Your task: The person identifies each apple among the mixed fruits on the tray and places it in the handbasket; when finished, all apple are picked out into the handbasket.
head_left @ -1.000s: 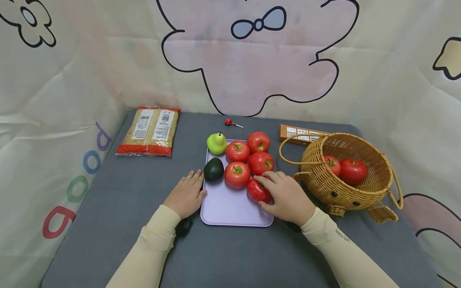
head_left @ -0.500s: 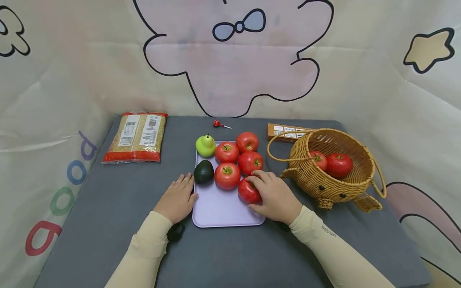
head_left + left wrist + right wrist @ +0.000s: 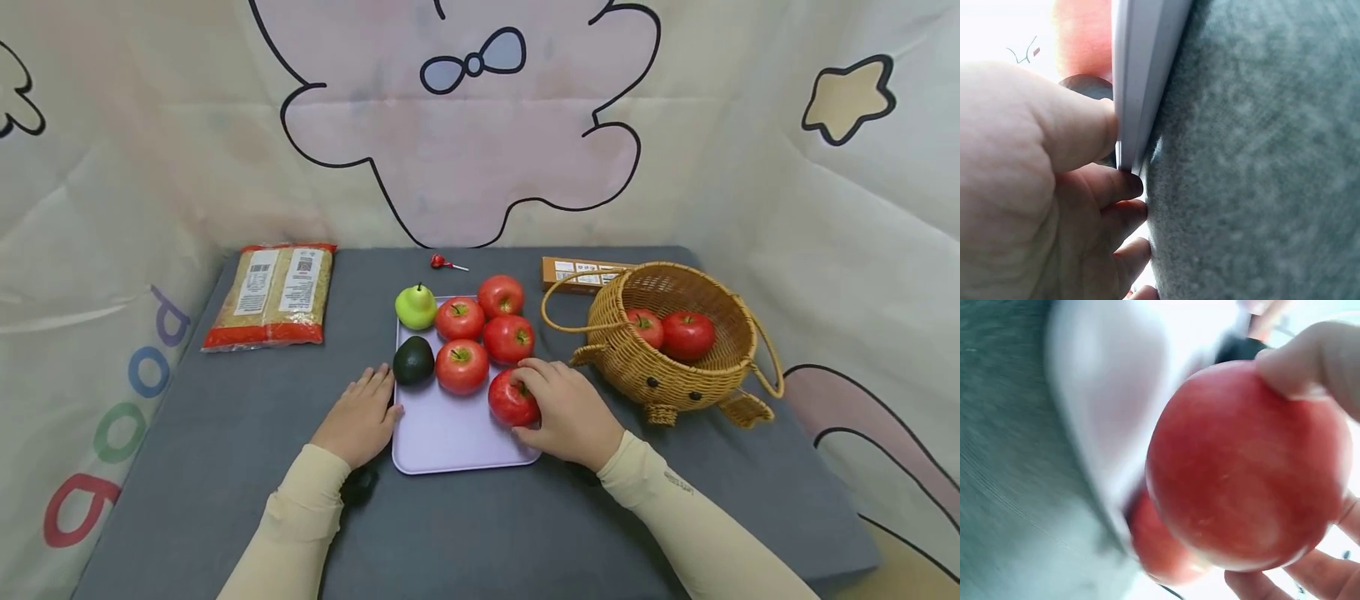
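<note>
At centre, the right hand (image 3: pixel 572 414) curls its fingers about a round red apple (image 3: pixel 512 400); the left hand (image 3: pixel 356 419) lies fingers straight. Cream cartoon-printed fabric (image 3: pixel 217 133) backs the grey bench (image 3: pixel 457 537).

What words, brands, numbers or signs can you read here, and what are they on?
"o": green letter, left wall.
"o": blue letter, same wall.
Red letter and purple letter there: shapes unclear.
Grain bag, two printed labels: too small to read.
Box print: too small.
Right sleeve print: too small.
</note>
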`<state>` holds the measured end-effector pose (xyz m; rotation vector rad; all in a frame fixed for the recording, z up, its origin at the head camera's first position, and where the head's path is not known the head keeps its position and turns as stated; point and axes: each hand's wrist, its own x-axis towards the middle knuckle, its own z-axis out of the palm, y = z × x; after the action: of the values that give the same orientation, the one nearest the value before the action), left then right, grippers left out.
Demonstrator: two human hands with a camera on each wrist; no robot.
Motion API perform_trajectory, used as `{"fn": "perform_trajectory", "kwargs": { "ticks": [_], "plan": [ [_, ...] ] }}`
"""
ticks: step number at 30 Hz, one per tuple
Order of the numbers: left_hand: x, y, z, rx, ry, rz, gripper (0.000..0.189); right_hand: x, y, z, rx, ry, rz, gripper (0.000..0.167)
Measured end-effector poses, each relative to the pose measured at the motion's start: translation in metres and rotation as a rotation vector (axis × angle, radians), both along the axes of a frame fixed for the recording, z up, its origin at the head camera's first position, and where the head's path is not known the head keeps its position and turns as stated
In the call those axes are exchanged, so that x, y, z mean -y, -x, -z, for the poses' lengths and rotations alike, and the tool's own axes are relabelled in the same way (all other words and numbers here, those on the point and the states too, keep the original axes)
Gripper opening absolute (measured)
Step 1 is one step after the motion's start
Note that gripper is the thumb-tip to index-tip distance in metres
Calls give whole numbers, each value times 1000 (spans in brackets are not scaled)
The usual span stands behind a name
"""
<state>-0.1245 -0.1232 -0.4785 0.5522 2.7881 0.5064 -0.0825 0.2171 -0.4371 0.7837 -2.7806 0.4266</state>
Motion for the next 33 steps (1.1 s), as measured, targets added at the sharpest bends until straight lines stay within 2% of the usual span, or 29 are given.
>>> {"fn": "perform_trajectory", "kwargs": {
  "ticks": [5,8,10,13,17,20,26,28,33],
  "plan": [
    [-1,-2,1,3,-8,7,68,-17,-12,-47,-111,42,4,67],
    [-2,-2,2,6,-5,13,68,-42,-11,-79,-179,38,43,66],
    [-2,-3,2,12,-1,13,69,-62,-6,-100,-190,24,100,67],
    [-1,-3,1,2,0,15,68,-94,2,-128,-113,19,228,69],
    [1,-4,0,-11,-7,15,68,-130,16,-154,67,10,367,68],
    [4,-5,0,-10,-13,17,68,-151,30,-157,205,-31,409,66],
    [6,-5,0,-11,-10,16,68,-177,55,-141,452,-134,475,68],
    [6,-5,1,-11,-10,16,68,-182,64,-133,496,-150,477,69],
    [3,-3,2,1,-11,16,70,-190,83,-116,498,-220,475,70]
  ]
}}
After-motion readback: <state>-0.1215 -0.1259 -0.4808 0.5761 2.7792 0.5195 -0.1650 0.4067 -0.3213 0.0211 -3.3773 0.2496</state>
